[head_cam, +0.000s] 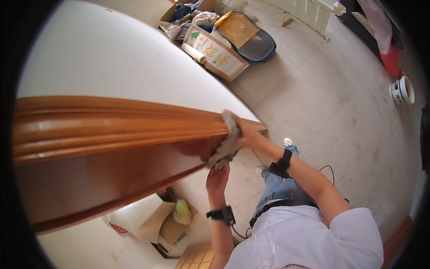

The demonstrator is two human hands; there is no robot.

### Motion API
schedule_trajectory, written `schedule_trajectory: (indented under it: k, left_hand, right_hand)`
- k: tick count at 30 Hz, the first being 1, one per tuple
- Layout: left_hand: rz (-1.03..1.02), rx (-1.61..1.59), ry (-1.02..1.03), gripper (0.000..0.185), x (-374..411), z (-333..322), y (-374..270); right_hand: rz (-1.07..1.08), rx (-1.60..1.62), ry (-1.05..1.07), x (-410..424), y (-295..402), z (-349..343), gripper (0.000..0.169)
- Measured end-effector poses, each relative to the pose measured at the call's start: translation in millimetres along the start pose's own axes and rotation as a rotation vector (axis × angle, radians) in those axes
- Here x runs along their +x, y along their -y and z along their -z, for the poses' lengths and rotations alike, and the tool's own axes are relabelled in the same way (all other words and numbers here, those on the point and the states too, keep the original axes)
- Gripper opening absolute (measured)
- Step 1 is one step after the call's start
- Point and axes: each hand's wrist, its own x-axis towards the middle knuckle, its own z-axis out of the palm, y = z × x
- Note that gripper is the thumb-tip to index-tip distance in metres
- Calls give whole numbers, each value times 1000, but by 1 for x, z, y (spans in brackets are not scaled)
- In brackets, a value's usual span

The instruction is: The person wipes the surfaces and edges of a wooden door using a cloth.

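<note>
A grey cloth (224,144) is wrapped over the edge of a varnished wooden door frame (117,131), which runs in from the left beside a white wall (100,57). My right hand (247,132) presses the cloth against the moulded face, its fingers partly behind the fabric. Below it, my left hand (218,178) holds the lower end of the same cloth at the frame's inner edge. Both wrists wear black straps with small devices.
Beyond the wall stand a box of mixed items (188,20), a framed drawing (216,53) and a blue-edged bag (258,43). A radiator (302,13) and a white bucket (402,90) are farther off. Cartons (144,218) and a green bag (182,212) lie below the frame.
</note>
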Motion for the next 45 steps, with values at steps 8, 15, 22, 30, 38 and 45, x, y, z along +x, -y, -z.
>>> schedule_trajectory:
  k: [8, 15, 22, 30, 38, 45]
  left_hand:
    - [-315, 573, -132, 36, 13, 88, -49]
    - [-528, 476, 120, 44, -122, 9, -41]
    - [-1096, 829, 139, 46, -245, -81, -4]
    - [-1394, 1121, -215, 44, -113, -97, -38]
    - [-924, 1000, -163, 52, 6, 47, -91]
    - [-411, 377, -78, 36, -32, 84, -81]
  right_hand:
    - [-366, -447, 100, -47, -75, 1, 29]
    - [-108, -214, 225, -30, 39, -61, 30]
    - [-35, 186, 261, -2, 179, -130, 31]
    - [66, -379, 134, -9, 126, -154, 36]
    - [-106, -686, 163, -56, -56, -150, 32]
    - [-90, -692, 323, -37, 38, -132, 30]
